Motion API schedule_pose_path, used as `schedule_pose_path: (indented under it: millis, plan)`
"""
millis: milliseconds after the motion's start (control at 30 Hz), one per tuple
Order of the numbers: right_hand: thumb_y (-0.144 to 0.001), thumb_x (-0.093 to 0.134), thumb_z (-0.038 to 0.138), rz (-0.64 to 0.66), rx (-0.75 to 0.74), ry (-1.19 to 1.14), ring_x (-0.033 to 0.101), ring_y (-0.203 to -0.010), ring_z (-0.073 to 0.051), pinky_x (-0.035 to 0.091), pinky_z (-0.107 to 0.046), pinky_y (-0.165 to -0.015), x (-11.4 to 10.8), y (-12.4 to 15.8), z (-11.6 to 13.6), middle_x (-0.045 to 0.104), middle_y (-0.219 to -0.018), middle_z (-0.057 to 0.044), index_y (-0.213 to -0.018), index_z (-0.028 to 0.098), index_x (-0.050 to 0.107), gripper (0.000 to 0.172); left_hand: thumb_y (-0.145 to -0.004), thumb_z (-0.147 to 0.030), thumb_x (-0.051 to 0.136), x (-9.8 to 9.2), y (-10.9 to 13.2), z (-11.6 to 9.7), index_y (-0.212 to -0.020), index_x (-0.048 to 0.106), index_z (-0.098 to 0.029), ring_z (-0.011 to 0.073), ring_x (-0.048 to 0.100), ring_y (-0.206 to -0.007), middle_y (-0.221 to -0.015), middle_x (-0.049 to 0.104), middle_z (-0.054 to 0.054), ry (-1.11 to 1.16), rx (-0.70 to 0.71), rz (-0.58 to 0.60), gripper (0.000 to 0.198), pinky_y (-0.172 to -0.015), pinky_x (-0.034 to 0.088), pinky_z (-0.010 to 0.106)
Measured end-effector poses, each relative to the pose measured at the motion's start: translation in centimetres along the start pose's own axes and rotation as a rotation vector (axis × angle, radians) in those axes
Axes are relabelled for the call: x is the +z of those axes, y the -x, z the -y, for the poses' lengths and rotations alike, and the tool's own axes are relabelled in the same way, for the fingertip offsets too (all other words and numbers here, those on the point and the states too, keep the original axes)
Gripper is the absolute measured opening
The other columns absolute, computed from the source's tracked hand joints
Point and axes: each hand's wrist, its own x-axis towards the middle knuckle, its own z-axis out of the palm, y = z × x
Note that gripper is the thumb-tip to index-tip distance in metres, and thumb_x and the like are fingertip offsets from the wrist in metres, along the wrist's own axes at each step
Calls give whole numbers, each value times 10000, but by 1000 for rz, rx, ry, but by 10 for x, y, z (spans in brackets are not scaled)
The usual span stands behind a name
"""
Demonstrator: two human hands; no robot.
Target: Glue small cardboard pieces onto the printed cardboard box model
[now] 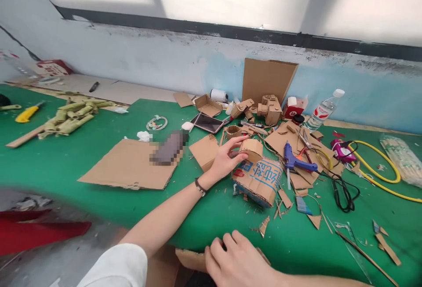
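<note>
My left hand [227, 157], with a dark beaded bracelet on its wrist, grips a small cardboard piece with a curved top [253, 148] between thumb and fingers. That piece is at the back edge of a cardboard box form with blue print [259, 179]; whether the two touch I cannot tell. Close to my body, at the table's front edge, my right hand [239, 258] has its fingers curled over a piece of cardboard [189, 259], most of which is hidden. A blue hot glue gun [296, 159] stands among cardboard scraps to the right of the box form.
Scissors [303, 139], a water bottle [325, 110], a cardboard camera model [270, 109] and a tablet [207, 122] lie or stand toward the wall. Yellow hose [392, 159] and black cable [344, 192] spread rightward. Leftward are a cardboard sheet [128, 164], bamboo-like pieces [70, 118] and a yellow cutter [28, 113].
</note>
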Motion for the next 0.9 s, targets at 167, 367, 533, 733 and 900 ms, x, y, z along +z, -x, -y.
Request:
schedule_pose_path:
  millis: [167, 367, 533, 733, 900]
  plan:
    - [-1065, 741, 267, 156, -67, -81, 643, -515, -225, 307, -352, -397, 2, -2, 13, 806, -741, -36, -1384, 124, 747, 349, -967, -666, 873, 0, -1, 2, -1514, 737, -206, 335, 755, -1327, -1541, 744, 188, -48, 4, -39, 728, -996, 697, 400]
    - [-1117, 747, 399, 218, 277, -609, 866, -989, -221, 659, -290, -844, -158, 30, -108, 906, -1267, -5, -1580, 387, 715, 464, -1025, -674, 801, -3, -9, 4, -1522, 683, -195, 315, 756, -1338, -1592, 702, 196, 20, 31, -199, 700, -1045, 669, 399]
    - [-1049, 723, 673, -521, 1119, -514, 844, -1073, -353, 689, -424, -814, -196, 87, -234, 879, -1320, -153, -1646, 255, 711, 729, -1040, -711, 759, -5, -14, 5, -1509, 647, -191, 310, 752, -1353, -1592, 691, 201, 33, 41, -326, 709, -1074, 655, 407]
    - [-1065, 661, 715, -323, 1167, -158, 803, -960, -345, 614, -436, -794, -198, 106, -305, 890, -1178, -144, -1637, 280, 731, 722, -1033, -707, 768, -1, -11, 3, -1484, 665, -188, 319, 733, -1376, -1609, 679, 207, 25, 38, -304, 695, -1095, 652, 428]
    - [-1096, 613, 507, 33, 1281, 199, 805, -1027, -439, 622, -542, -873, -203, 123, -324, 862, -1239, -213, -1581, 248, 774, 573, -1030, -702, 771, 1, -7, 6, -1526, 649, -201, 321, 743, -1348, -1591, 688, 204, -7, 19, -267, 715, -1052, 670, 424]
